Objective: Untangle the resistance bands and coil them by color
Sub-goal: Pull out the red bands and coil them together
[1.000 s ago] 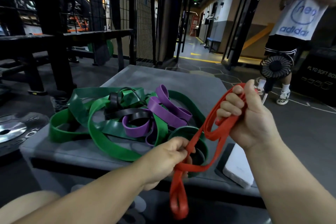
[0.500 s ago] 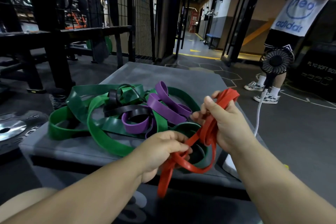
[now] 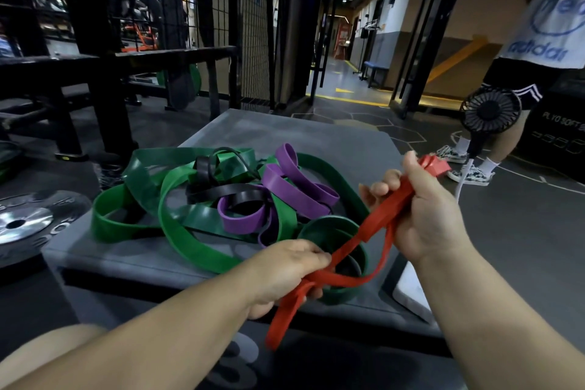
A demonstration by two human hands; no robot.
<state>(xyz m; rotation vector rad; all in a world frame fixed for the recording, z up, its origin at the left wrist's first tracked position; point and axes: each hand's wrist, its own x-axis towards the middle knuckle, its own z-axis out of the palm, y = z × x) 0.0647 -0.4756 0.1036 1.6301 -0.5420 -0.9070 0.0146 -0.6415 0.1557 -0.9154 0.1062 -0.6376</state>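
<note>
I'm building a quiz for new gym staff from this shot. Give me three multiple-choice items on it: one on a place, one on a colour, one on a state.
1. The tangled pile of bands lies:
A) on the floor
B) on the grey box
C) in a basket

2. The band held in both hands is:
A) purple
B) black
C) red

3. The right hand is:
A) flat and empty
B) gripping a folded bunch of band
C) holding a fan

Answers:
1 B: the pile rests on the box's grey top.
2 C: the red band runs from the left hand up to the right hand.
3 B: its fingers curl round the bunched band.
</note>
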